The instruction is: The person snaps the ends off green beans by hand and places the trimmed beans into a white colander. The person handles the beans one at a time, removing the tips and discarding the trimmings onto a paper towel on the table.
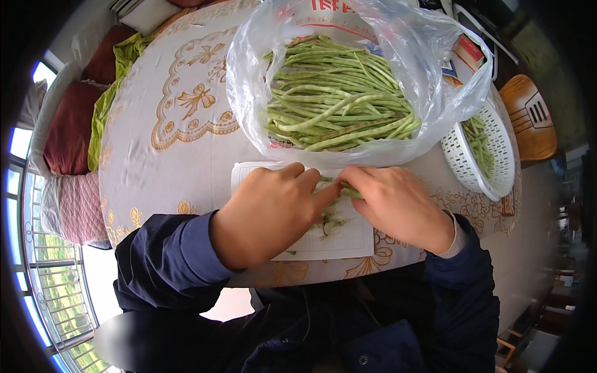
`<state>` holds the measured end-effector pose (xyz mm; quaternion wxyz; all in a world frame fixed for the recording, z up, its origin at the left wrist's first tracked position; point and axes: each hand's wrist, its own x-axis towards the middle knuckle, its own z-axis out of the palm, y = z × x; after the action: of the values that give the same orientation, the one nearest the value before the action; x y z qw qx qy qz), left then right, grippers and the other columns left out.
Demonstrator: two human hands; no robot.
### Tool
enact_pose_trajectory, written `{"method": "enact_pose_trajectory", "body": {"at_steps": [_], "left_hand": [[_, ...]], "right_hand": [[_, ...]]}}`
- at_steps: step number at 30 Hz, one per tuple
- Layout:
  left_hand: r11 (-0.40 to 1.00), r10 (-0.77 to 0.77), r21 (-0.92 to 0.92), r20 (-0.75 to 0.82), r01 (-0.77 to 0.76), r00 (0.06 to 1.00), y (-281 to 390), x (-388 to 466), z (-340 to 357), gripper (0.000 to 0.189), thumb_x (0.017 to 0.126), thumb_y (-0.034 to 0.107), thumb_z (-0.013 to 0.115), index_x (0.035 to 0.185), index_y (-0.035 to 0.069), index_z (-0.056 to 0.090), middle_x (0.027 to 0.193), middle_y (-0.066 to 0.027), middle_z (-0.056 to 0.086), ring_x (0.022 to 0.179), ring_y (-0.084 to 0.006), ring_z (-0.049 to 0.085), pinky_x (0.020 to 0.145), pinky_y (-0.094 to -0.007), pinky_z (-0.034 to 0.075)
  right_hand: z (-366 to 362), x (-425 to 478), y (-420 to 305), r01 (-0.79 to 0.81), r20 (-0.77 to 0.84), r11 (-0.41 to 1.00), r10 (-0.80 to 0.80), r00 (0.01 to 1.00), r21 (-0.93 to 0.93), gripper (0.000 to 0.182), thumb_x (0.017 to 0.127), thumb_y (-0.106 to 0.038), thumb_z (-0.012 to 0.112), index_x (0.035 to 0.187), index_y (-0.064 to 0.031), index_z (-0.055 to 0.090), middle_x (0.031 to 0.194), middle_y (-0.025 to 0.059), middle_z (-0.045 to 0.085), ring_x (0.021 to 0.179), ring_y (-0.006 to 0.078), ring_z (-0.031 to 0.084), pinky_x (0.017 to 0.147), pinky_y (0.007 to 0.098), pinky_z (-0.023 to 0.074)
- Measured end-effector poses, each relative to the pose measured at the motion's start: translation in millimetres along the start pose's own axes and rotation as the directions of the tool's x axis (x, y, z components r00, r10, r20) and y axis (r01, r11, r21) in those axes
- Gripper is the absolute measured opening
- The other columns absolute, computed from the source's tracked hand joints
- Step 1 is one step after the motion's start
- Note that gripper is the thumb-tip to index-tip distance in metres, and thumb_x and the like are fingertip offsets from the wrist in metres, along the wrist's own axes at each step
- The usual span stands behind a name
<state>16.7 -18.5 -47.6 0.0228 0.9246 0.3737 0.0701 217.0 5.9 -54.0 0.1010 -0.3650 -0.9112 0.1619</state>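
Observation:
Close together over a printed sheet of paper (347, 245), my two hands have their fingertips nearly meeting. My right hand (396, 205) pinches a green bean (350, 192), part of which shows below its fingers. My left hand (280, 210) is closed at the bean's other side, where a bit of green shows by the fingertips; its fingers hide most of their hold. Beneath them lie several trimmed bean ends (330, 224). Just beyond the hands, an open clear plastic bag (249, 107) holds a heap of long green beans (336, 93).
A white perforated colander (501, 163) with short bean pieces (480, 144) stands at the right edge of the round table. The patterned tablecloth (140, 163) covers the table. A wooden chair (529, 116) is beyond the colander, and a cushioned sofa (70, 130) is on the left.

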Motion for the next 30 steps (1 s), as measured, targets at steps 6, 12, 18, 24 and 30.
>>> {"method": "enact_pose_trajectory", "body": {"at_steps": [6, 12, 18, 24, 30], "left_hand": [[0.998, 0.057, -0.001, 0.101, -0.057, 0.993, 0.1, -3.9, 7.5, 0.035, 0.069, 0.023, 0.066, 0.102, 0.015, 0.056, 0.076, -0.0009, 0.051, 0.074, -0.0169, 0.056, 0.053, -0.0298, 0.047], [0.999, 0.05, 0.008, 0.147, -0.052, 0.988, 1.7, -2.6, 6.3, 0.035, 0.07, 0.023, 0.066, 0.102, 0.015, 0.056, 0.078, -0.0014, 0.051, 0.074, -0.0172, 0.055, 0.053, -0.0299, 0.047], [0.999, 0.044, 0.022, 0.129, -0.048, 0.991, 2.9, -4.2, 7.2, 0.034, 0.069, 0.023, 0.066, 0.101, 0.015, 0.057, 0.077, -0.0011, 0.05, 0.073, -0.0165, 0.055, 0.052, -0.0294, 0.048], [0.998, 0.055, 0.019, 0.116, -0.058, 0.992, 3.3, -4.3, 7.3, 0.033, 0.069, 0.023, 0.066, 0.099, 0.014, 0.058, 0.077, -0.0013, 0.05, 0.073, -0.0162, 0.055, 0.053, -0.0288, 0.048], [0.997, 0.072, 0.005, 0.102, -0.073, 0.992, 2.5, -4.9, 4.1, 0.032, 0.068, 0.022, 0.067, 0.098, 0.014, 0.058, 0.077, -0.0014, 0.051, 0.073, -0.0163, 0.055, 0.053, -0.0288, 0.047]], "right_hand": [[2.9, 1.8, 1.6, 0.004, 0.007, 0.999, -0.004, 1.0, 0.036, 0.026, 0.067, -0.003, 0.065, 0.09, -0.0042, 0.054, 0.078, 0.0116, 0.062, 0.073, 0.0315, 0.059, 0.059, 0.0396, 0.0454], [5.6, 2.5, 3.5, 0.041, -0.011, 0.998, -0.04, 0.999, 0.046, 0.024, 0.067, -0.005, 0.066, 0.087, -0.0039, 0.054, 0.077, 0.0113, 0.061, 0.072, 0.0309, 0.059, 0.059, 0.0392, 0.0453], [9.1, 3.0, 3.2, 0.031, 0.001, 0.999, -0.031, 1.0, 0.038, 0.023, 0.067, -0.005, 0.066, 0.087, -0.0039, 0.055, 0.076, 0.0112, 0.061, 0.07, 0.0303, 0.059, 0.059, 0.0391, 0.0452], [13.2, 2.5, 4.7, -0.016, 0.017, 0.998, 0.015, 1.0, 0.066, 0.023, 0.068, -0.005, 0.066, 0.088, -0.0044, 0.055, 0.074, 0.0118, 0.061, 0.068, 0.0302, 0.06, 0.059, 0.0388, 0.0453], [14.3, 3.7, 6.7, -0.032, 0.002, 0.991, 0.032, 0.999, 0.126, 0.022, 0.069, -0.005, 0.066, 0.088, -0.0039, 0.054, 0.071, 0.0132, 0.06, 0.067, 0.031, 0.06, 0.058, 0.0386, 0.0452]]}}
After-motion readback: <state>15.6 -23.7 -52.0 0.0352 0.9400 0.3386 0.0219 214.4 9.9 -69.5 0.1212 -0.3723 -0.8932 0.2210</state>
